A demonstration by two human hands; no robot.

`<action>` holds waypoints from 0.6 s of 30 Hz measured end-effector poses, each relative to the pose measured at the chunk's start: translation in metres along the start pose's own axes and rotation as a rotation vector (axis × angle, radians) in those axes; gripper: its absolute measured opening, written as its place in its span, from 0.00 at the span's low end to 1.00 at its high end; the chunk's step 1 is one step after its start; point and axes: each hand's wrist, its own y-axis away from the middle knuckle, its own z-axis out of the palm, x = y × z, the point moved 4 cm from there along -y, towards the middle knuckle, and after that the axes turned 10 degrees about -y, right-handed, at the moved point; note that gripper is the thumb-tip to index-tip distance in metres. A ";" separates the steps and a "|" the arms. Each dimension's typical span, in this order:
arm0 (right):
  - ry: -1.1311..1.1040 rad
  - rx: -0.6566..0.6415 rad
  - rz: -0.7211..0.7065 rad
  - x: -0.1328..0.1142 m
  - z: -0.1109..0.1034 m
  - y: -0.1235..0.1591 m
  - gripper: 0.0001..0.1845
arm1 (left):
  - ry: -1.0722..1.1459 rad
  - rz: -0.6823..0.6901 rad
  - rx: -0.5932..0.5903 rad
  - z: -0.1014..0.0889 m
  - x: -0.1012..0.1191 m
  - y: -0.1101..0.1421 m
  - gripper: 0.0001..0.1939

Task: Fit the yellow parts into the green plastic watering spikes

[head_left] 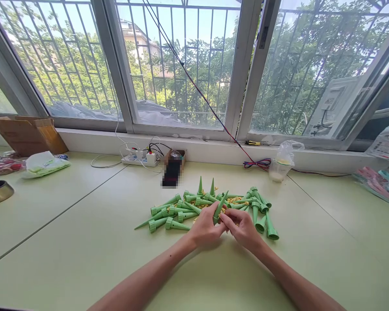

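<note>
1. Reaching in from the lower edge with bare forearms [149, 276], low over a pale green table [94, 255].
2. Gripping a green spike [222, 204] in the left hand [205, 226], with fingers closed round its lower part and with its point slanting up and to the right.
3. Holding the right hand [244, 226] just beside that lower part, with thumb and fingers bent together; too hidden to tell whether gripping anything.
4. Heaped around and beyond the hands, in a loose pile: more green spikes [178, 224], mostly lying on their sides, with two at the back pointing straight up.
5. Clustered to the right of the right hand: bunched spikes [255, 209], some with wide open ends turned toward the near edge.
6. Scattered among the pile: small yellow pieces [238, 199].
7. Set at the far left: a metal bowl [0, 194]; at the far right, pink and teal packets [379, 185].
8. Lying behind the pile: a dark object [171, 175], blurred into blocks, near a power strip [139, 160] with plugs in it.
9. Placed farther right: a clear cup [276, 170] with a plastic bag on top, beside a coil of red and blue cable [257, 163].
10. Standing at the back left: an open cardboard box [29, 134], behind a soft white pack [45, 165].
11. Seen through the windows, past metal bars: leafy trees [194, 82] and a building [142, 43].
</note>
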 end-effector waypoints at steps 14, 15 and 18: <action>-0.063 -0.097 -0.124 -0.020 0.003 0.007 0.10 | 0.894 -0.369 -0.324 0.006 -0.011 0.002 0.19; -0.053 -0.087 -0.141 -0.021 0.003 0.007 0.10 | 0.921 -0.375 -0.325 0.006 -0.011 0.002 0.19; -0.028 -0.065 -0.206 -0.022 0.004 0.008 0.14 | 0.975 -0.396 -0.319 0.007 -0.012 0.003 0.17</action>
